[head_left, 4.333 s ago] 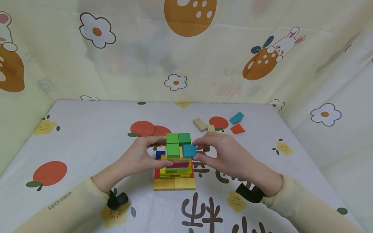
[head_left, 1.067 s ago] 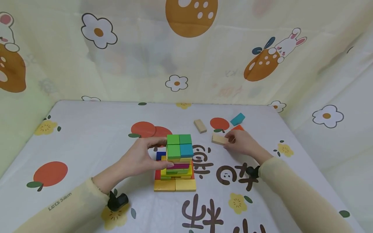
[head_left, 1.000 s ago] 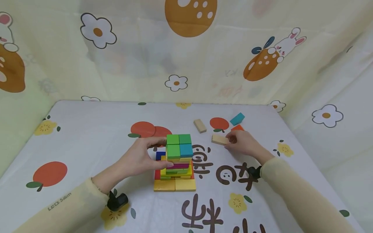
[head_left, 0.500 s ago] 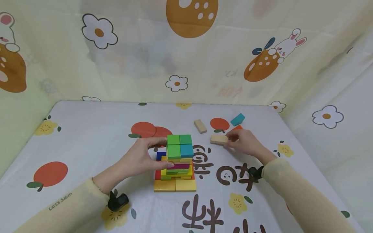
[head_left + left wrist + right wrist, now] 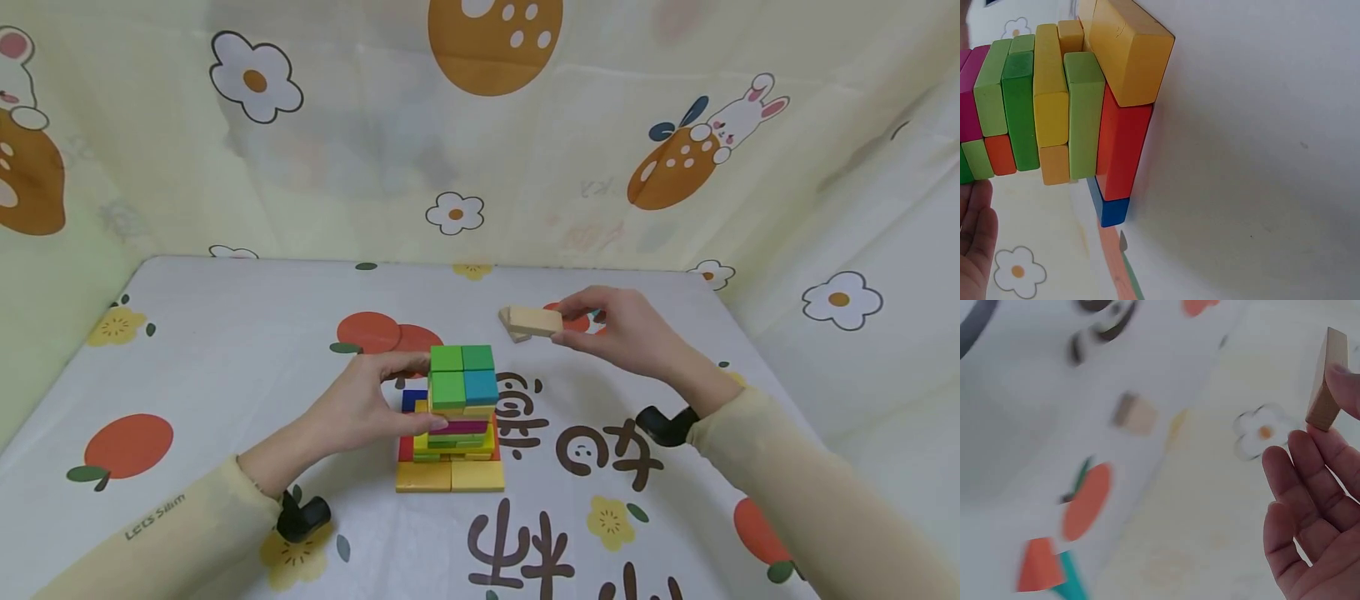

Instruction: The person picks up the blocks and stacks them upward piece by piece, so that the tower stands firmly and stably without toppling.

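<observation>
A tower of coloured wooden blocks (image 5: 447, 390) stands mid-table on a wider bottom layer of yellow, red and blue blocks. Its top shows green blocks and one blue. My left hand (image 5: 356, 400) holds the tower's upper part, thumb on the near side and fingers at the far side. In the left wrist view, fingertips (image 5: 982, 219) meet the stack's side. Raised above the table, a plain wooden block (image 5: 535, 322) is pinched by one end between thumb and fingers of my right hand (image 5: 626, 329). Its other fingers extend loosely in the right wrist view.
A second plain block (image 5: 517, 337) lies on the cloth, partly covered by the held one in the head view. An orange-red block (image 5: 1040, 565) and a teal block (image 5: 1071, 578) lie to the right, mostly behind my right hand. A patterned curtain (image 5: 360, 150) hangs behind the table.
Earlier my right hand set the blue block onto the tower, then took hold of a plain block. Now it has lifted that block up and to the left. The left hand stays put.
</observation>
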### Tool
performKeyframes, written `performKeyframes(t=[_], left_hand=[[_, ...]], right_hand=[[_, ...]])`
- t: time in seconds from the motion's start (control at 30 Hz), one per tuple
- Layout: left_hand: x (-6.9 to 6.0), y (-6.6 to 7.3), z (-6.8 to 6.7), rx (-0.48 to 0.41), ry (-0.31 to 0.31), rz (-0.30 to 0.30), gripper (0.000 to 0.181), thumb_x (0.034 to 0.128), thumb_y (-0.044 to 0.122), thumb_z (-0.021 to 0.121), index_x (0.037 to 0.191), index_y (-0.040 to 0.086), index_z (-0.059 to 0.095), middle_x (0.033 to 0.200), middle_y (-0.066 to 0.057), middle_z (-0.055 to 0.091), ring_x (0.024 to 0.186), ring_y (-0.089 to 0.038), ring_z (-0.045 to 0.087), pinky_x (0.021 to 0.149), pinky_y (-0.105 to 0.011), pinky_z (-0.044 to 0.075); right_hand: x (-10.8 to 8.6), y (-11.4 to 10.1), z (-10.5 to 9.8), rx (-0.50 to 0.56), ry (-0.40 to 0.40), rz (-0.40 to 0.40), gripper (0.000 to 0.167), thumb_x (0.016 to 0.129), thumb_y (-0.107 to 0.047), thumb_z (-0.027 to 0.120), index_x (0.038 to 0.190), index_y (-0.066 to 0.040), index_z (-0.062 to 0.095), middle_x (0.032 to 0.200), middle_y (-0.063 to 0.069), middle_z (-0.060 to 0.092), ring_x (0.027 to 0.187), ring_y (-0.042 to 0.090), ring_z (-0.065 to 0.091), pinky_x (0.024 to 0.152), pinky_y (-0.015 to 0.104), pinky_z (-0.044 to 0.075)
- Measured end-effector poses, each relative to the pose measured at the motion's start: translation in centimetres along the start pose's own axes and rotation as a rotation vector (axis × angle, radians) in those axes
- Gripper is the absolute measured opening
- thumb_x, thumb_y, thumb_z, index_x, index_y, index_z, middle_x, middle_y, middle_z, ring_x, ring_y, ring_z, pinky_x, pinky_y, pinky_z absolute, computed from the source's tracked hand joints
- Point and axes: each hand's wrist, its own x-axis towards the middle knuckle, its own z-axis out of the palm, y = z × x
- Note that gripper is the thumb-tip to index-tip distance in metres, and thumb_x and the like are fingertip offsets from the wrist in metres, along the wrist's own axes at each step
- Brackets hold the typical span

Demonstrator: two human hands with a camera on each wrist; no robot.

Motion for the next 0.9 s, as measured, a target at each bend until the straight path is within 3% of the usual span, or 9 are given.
performKeyframes(t=[0.2, 0.37, 0.53, 0.9], left_hand=[[0.1, -0.2, 0.1, -0.003, 0.001, 0.023, 0.057, 0.0787, 0.025, 0.089, 0.13, 0.012, 0.069, 0.121, 0.0, 0.074, 0.119, -0.032, 0.065, 0.103, -0.057, 0.053], [0.1, -0.1, 0.0, -0.008, -0.001, 0.03, 0.057, 0.0786, 0.024, 0.089, 0.131, 0.012, 0.069, 0.122, 0.0, 0.074, 0.119, -0.032, 0.065, 0.103, -0.057, 0.052], [0.1, -0.2, 0.0, -0.015, -0.005, 0.019, 0.058, 0.0791, 0.025, 0.089, 0.132, 0.012, 0.068, 0.123, -0.001, 0.073, 0.121, -0.033, 0.063, 0.103, -0.059, 0.052], [0.2, -0.1, -0.1, -0.007, -0.012, 0.018, 0.06, 0.0787, 0.026, 0.089, 0.133, 0.013, 0.067, 0.123, 0.002, 0.073, 0.122, -0.032, 0.063, 0.104, -0.058, 0.051]], right_hand=[[0.3, -4.2, -0.8, 0.033, -0.034, -0.099, 0.031, 0.086, -0.017, 0.083, 0.113, -0.006, 0.075, 0.112, 0.008, 0.076, 0.097, 0.022, 0.064, 0.087, 0.042, 0.055], [0.4, -6.3, -0.5, 0.05, -0.077, -0.165, 0.033, 0.086, -0.019, 0.083, 0.115, -0.006, 0.075, 0.117, 0.006, 0.075, 0.104, 0.022, 0.067, 0.091, 0.045, 0.058], [0.6, -7.3, 0.1, 0.05, -0.102, -0.184, 0.032, 0.086, -0.021, 0.083, 0.114, -0.009, 0.075, 0.111, 0.002, 0.075, 0.101, 0.018, 0.065, 0.087, 0.041, 0.053], [0.9, -7.9, 0.8, 0.071, -0.143, -0.187, 0.034, 0.086, -0.025, 0.084, 0.115, -0.012, 0.074, 0.108, -0.002, 0.073, 0.103, 0.016, 0.064, 0.091, 0.041, 0.052]])
